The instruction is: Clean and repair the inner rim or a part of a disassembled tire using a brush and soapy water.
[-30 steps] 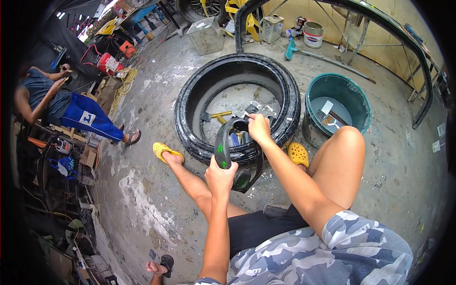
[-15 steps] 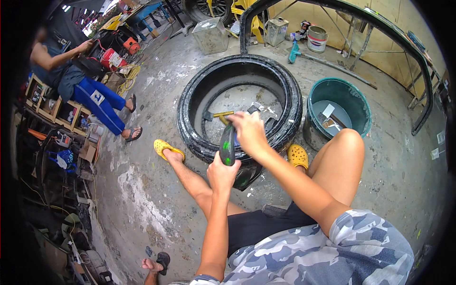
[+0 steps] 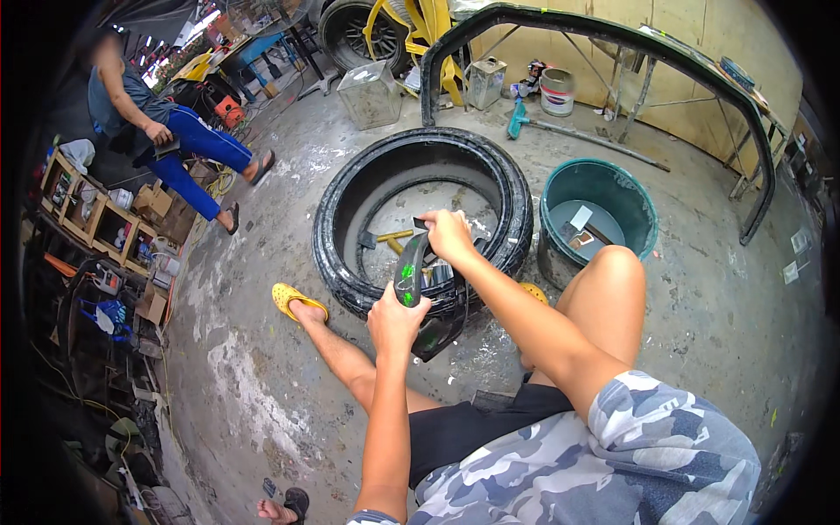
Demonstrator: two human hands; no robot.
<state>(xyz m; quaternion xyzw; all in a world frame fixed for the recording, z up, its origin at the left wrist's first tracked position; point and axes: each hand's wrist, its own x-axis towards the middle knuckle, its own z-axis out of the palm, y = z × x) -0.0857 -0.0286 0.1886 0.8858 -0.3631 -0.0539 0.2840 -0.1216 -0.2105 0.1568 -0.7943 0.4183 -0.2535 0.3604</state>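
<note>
A curved glossy black part with bright green patches is tilted up over the near side of a black tire lying flat on the floor. My left hand is closed round its near end, the thumb along the side. At the far end of the part, my right hand is closed, fingers bent, on a small dark flat piece whose kind I cannot make out. Inside the tire ring lie a tool with a yellowish handle and dark head and other small items, partly hidden by my hands.
A green bucket holding some flat pieces stands right of the tire. Behind are a teal-headed broom, a white pail and a large black arched frame. Another person walks at the far left by wooden shelving.
My view has shifted slightly. My right hand still works at the part's far end, a dark piece now showing at its fingertips. The other person has lowered a hand and changed stride.
</note>
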